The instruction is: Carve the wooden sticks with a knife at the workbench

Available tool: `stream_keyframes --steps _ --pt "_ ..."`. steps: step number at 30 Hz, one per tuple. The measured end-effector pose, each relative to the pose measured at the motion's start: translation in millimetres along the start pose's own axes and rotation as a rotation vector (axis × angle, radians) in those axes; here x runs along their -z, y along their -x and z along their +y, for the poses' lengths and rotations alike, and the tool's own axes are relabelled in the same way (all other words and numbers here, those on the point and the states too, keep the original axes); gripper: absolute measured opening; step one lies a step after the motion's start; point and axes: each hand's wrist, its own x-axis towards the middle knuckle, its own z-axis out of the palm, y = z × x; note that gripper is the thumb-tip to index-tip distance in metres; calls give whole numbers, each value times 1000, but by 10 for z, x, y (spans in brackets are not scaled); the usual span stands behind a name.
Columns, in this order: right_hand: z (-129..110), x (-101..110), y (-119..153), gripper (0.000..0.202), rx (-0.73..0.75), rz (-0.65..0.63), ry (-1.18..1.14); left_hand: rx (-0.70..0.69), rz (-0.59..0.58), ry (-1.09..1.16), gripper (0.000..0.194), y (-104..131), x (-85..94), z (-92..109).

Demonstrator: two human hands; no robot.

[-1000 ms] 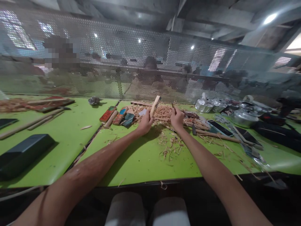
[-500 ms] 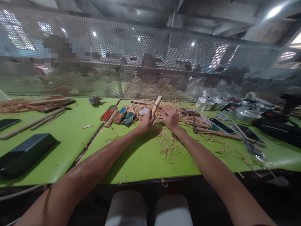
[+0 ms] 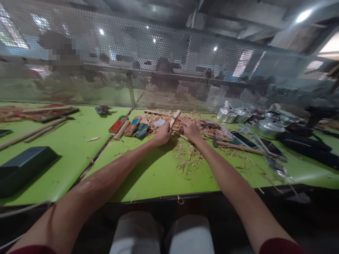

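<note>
My left hand [image 3: 162,134] is closed around the lower end of a pale wooden stick [image 3: 175,119], which tilts up and away to the right. Close beside it, my right hand [image 3: 191,129] is closed on a knife [image 3: 172,116]; its thin dark blade lies across the stick, and the handle is mostly hidden by my fingers. Both hands are above the table, just in front of a heap of curly wood shavings [image 3: 209,125]. More loose shavings lie below my right hand.
On the green table [image 3: 159,176], red blocks [image 3: 118,124] and a short wooden rod [image 3: 122,130] lie left. To the right are a hammer [image 3: 238,147], a phone [image 3: 243,139] and foil-wrapped items [image 3: 227,113]. A dark box [image 3: 28,169] sits far left. A perforated screen [image 3: 148,88] stands behind.
The view has shifted slightly, so the table items appear further left. The stick leans a little lower to the right. Both hands keep their grip, with the blade still across the wood.
</note>
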Motion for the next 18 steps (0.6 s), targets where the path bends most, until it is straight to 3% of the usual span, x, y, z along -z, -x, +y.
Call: stream_keyframes --steps 6,13,18 --pt "194 129 -66 33 80 -29 -196 -48 -11 3 7 31 -25 -15" --pt "158 240 -34 32 20 9 13 -25 -23 11 7 61 40 72" --pt "85 155 -29 31 -25 16 136 11 -43 -1 17 27 42 82"
